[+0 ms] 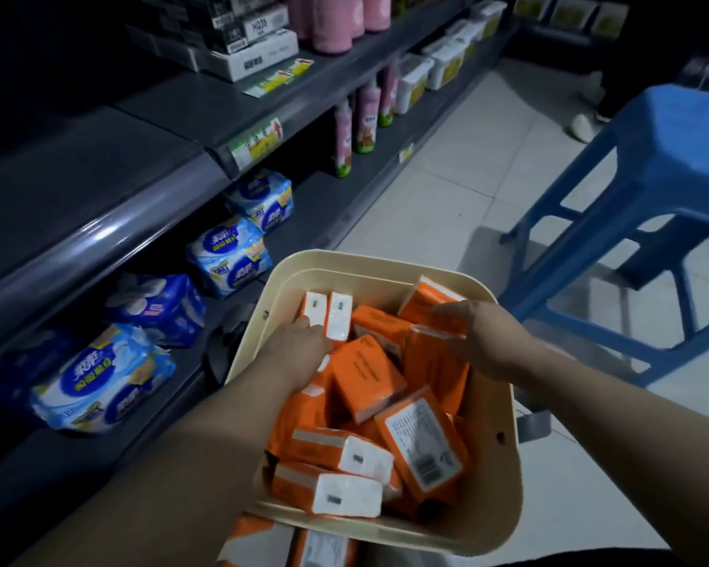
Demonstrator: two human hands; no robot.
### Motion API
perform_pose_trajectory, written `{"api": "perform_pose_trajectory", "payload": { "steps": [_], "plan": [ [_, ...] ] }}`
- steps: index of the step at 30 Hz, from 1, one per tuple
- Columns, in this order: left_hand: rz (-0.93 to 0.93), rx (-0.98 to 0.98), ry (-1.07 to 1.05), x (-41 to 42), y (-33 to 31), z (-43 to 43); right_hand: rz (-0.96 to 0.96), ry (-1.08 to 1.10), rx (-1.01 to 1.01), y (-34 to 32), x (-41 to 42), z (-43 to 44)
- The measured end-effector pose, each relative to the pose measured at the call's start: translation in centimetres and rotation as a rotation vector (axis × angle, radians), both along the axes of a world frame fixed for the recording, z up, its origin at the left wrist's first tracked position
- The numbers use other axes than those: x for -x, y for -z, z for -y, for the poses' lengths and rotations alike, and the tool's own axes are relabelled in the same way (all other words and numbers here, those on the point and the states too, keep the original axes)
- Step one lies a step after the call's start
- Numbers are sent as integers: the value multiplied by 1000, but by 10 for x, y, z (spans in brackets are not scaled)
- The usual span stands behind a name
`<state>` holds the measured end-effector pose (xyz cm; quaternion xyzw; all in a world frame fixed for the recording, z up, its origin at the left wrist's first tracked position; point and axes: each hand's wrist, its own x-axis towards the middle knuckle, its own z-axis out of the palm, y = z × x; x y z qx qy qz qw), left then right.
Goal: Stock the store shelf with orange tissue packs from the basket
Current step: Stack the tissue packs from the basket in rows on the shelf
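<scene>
the left hand (299,349) lies palm down among the orange tissue packs (361,378), so its underside is hidden and its hold cannot be told. the right hand (484,341) is smeared by motion where it meets a pack, and its grip is just as unclear. the basket (504,403) wall hides the lower packs. the loose packs (254,538) beneath it are cut off by the bottom edge. the blue stool (664,165) runs off the right edge. the label print (424,444) is too small to read.
</scene>
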<state>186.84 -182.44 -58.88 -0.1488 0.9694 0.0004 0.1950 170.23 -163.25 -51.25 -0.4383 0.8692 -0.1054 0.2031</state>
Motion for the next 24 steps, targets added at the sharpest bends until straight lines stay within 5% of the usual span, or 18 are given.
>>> {"api": "perform_pose_trajectory", "payload": {
  "steps": [6,14,24],
  "plan": [
    [-201,-54,-127,-9,-29,14,-81,67,27,4,1,-6],
    [-671,-461,-451,-27,-77,25,-230,37,31,19,21,16],
    [-824,-619,-637,-40,-89,33,-279,25,-37,25,23,43]
  ]
}}
